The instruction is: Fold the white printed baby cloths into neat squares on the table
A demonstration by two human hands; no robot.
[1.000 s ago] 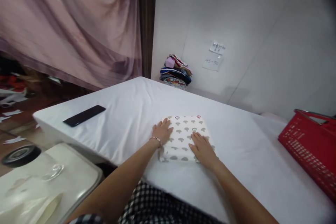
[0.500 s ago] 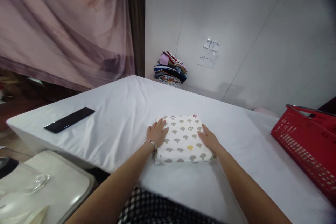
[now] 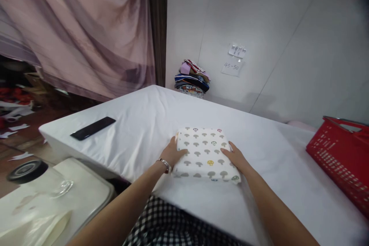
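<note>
A folded white cloth [image 3: 204, 153] printed with grey mushrooms and a few coloured ones lies on the white-covered table [image 3: 138, 123] in front of me. My left hand [image 3: 173, 153] grips its left edge, the thumb on top and the other fingers down the side, partly hidden. On the opposite edge, my right hand [image 3: 235, 157] holds the cloth the same way, thumb over the top. A silver bracelet [image 3: 165, 164] circles my left wrist.
A black flat object [image 3: 93, 128] lies on the table's left. A red basket [image 3: 340, 161] stands at the right. Folded clothes [image 3: 192, 78] are stacked against the wall at the back. Lower left, a clear jar with a black lid [image 3: 29, 172] lies on a pale surface.
My left hand has slid from lying on top of the cloth to gripping its left side. The right hand still holds its edge. The view has turned slightly left.
</note>
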